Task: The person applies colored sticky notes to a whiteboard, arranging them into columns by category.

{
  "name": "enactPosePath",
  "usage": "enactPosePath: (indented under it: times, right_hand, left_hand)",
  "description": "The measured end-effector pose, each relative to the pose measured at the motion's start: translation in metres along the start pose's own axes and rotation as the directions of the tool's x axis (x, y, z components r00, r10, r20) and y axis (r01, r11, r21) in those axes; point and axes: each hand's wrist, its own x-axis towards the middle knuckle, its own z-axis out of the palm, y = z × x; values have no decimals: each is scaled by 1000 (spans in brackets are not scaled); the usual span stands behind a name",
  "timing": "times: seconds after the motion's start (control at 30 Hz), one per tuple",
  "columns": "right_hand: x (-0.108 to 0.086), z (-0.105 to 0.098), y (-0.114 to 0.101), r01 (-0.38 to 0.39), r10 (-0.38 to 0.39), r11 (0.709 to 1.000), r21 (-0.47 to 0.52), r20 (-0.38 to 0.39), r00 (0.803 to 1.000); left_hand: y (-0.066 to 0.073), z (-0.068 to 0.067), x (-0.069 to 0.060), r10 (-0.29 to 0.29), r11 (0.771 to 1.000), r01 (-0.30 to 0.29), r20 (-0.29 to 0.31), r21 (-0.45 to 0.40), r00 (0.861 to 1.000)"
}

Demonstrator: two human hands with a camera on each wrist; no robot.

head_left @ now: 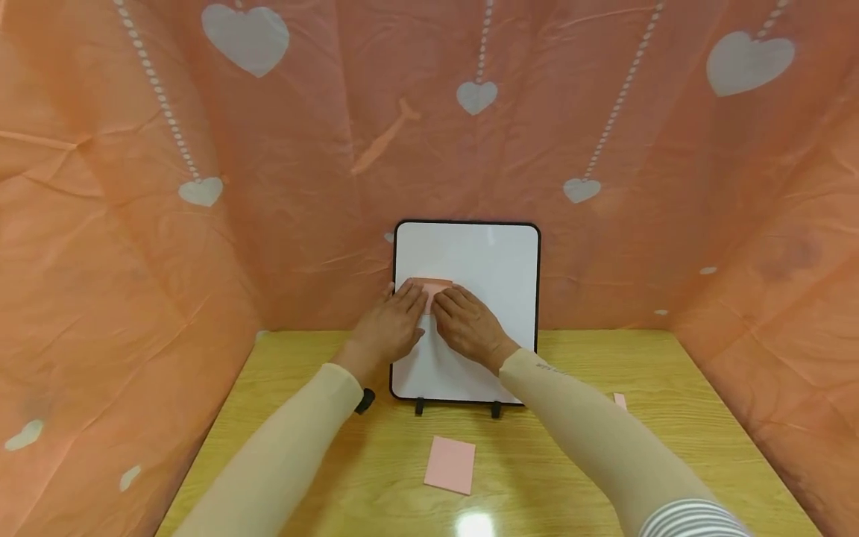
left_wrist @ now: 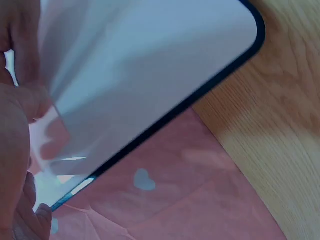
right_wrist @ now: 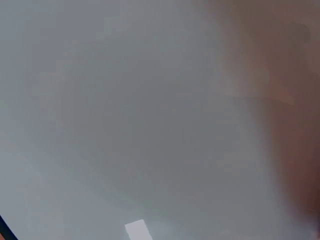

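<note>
A white board (head_left: 470, 250) with a black frame stands upright on two black feet. On its left half, a pink sticky note (head_left: 429, 287) lies against the surface. My left hand (head_left: 391, 324) presses the note's left side with extended fingers, and my right hand (head_left: 470, 321) presses its right side with fingers laid forward. Between them, part of the note shows. In the left wrist view the left hand (left_wrist: 12, 150) is cut off by the edge, beside the pink note (left_wrist: 57, 135). The right wrist view is blurred, with the hand (right_wrist: 295, 145) at the right before the board (right_wrist: 125, 125).
A pink sticky-note pad (head_left: 450, 465) lies on the wooden table (head_left: 302, 462) in front of the board. Near the right forearm is a small pink strip (head_left: 620, 401). An orange-pink cloth (head_left: 302, 186) with white hearts hangs behind and on both sides.
</note>
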Motion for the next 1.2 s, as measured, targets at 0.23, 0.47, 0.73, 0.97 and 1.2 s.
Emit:
enactPosePath:
  times: [0.23, 0.47, 0.73, 0.97, 1.2]
  right_hand:
    - [-1, -1, -1, -6, 7, 1000, -18, 44, 999]
    - [0, -1, -2, 2, -1, 999, -32, 36, 999]
    - [11, -6, 5, -33, 36, 998, -56, 55, 998]
    - [20, -12, 7, -71, 83, 995, -70, 184, 980]
    - [9, -15, 13, -98, 118, 991, -92, 250, 961]
  left_hand:
    - [-9, 6, 11, -6, 999, 5, 27, 46, 1000]
    - [-15, 6, 11, -2, 998, 2, 9, 57, 1000]
    - [-14, 6, 14, 18, 999, -18, -1, 32, 1000]
    - [-14, 6, 14, 18, 999, -18, -6, 26, 1000]
    - [-14, 5, 14, 5, 1000, -6, 10, 22, 1000]
